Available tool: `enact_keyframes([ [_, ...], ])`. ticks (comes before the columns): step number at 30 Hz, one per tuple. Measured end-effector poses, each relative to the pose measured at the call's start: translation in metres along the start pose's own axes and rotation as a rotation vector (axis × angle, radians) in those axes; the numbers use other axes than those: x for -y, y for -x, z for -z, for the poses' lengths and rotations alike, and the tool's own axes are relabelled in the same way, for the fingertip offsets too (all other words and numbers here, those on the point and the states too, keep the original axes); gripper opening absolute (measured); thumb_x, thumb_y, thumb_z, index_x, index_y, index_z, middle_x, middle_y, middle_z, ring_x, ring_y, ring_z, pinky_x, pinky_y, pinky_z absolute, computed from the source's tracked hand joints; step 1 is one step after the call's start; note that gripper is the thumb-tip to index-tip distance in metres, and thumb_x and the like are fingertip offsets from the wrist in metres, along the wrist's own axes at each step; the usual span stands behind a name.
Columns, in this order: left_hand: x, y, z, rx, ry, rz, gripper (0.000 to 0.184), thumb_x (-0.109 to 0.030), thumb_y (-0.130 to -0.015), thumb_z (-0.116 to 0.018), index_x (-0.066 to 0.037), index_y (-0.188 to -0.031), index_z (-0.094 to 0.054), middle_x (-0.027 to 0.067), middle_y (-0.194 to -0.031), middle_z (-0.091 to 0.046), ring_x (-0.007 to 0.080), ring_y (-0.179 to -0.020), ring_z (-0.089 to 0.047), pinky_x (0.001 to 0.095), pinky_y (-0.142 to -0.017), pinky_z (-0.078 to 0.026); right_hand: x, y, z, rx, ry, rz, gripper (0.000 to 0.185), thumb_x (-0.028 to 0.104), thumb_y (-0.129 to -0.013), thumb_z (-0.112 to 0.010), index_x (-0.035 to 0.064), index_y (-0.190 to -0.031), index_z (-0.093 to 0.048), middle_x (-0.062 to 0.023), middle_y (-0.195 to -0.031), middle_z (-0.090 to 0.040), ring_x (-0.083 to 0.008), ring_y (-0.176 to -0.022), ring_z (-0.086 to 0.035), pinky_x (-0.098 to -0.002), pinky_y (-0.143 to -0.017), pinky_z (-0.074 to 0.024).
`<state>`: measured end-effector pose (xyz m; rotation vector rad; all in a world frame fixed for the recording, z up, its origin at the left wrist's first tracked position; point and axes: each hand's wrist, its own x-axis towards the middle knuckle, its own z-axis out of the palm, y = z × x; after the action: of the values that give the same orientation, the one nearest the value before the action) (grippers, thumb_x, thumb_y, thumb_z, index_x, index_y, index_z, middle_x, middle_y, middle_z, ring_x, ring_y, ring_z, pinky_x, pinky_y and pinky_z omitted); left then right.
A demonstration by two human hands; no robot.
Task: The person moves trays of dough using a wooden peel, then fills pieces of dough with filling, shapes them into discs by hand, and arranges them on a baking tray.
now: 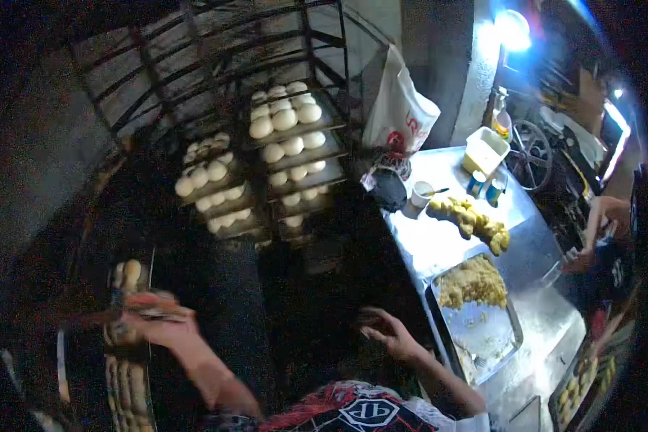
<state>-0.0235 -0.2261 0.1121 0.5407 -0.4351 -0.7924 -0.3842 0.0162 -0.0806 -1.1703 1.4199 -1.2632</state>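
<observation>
At the lower left, my left hand (pixel 158 317) reaches over a narrow tray of round dough pieces (pixel 129 389). Motion blurs its fingers, and whether it grips anything does not show. My right hand (pixel 387 333) is in front of my body, left of the metal table (pixel 540 317), with its fingers apart and nothing in it. Beyond both hands, racks hold trays of round white dough balls (pixel 284 117) on several levels.
The metal table carries a tray of crumbly yellow filling (pixel 475 284), yellow lumps (pixel 468 219), a white cup (pixel 421 193) and a pale tub (pixel 486 151). A white bag (pixel 403 108) hangs behind. Another person's hand (pixel 608 216) is at the right.
</observation>
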Motion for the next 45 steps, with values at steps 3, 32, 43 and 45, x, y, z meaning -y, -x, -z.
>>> enact_keyframes([
  [3, 0.15, 0.033, -0.028, 0.338, -0.243, 0.567, 0.034, -0.041, -0.096, -0.069, -0.008, -0.106, -0.069, 0.0053, -0.091, -0.068, 0.0185, -0.076, -0.066, 0.0336, -0.068, -0.058, -0.015, 0.042, 0.011, -0.217, 0.046, -0.204, 0.047, 0.018, -0.098, -0.07, 0.0056, -0.141, -0.054, -0.0091, -0.116, -0.07, -0.0131, -0.104, -0.065, -0.0295, -0.089, -0.0527],
  [32, -0.005, 0.254, 0.162, 0.072, -0.511, 0.768, 0.009, -0.012, -0.09, -0.07, -0.004, -0.093, -0.072, 0.0053, -0.081, -0.07, 0.0166, -0.071, -0.065, 0.0342, -0.069, -0.054, 0.029, -0.114, 0.019, 0.455, -0.426, -0.219, 0.029, 0.024, -0.1, -0.058, 0.0032, -0.119, -0.06, -0.0094, -0.105, -0.066, -0.0204, -0.088, -0.061, -0.0329, -0.077, -0.0498],
  [43, -0.229, 0.265, 0.391, -0.682, -0.548, 0.373, 0.029, -0.029, -0.095, -0.068, -0.001, -0.104, -0.07, 0.0065, -0.09, -0.071, 0.0196, -0.074, -0.067, 0.0335, -0.067, -0.054, -0.062, 0.018, -0.349, 0.866, -0.5, -0.792, 0.011, 0.009, -0.094, -0.063, 0.0044, -0.103, -0.064, -0.0076, -0.089, -0.066, -0.0228, -0.075, -0.064, -0.0364, -0.061, -0.0519],
  [45, -0.263, 0.268, 0.407, -0.753, -0.63, 0.282, 0.035, -0.035, -0.096, -0.069, -0.002, -0.106, -0.07, 0.0053, -0.096, -0.071, 0.0179, -0.079, -0.066, 0.0318, -0.07, -0.053, -0.046, 0.047, -0.413, 0.857, -0.528, -0.871, 0.013, 0.009, -0.094, -0.062, 0.0047, -0.106, -0.062, -0.0086, -0.092, -0.066, -0.0254, -0.079, -0.065, -0.0398, -0.066, -0.0529],
])
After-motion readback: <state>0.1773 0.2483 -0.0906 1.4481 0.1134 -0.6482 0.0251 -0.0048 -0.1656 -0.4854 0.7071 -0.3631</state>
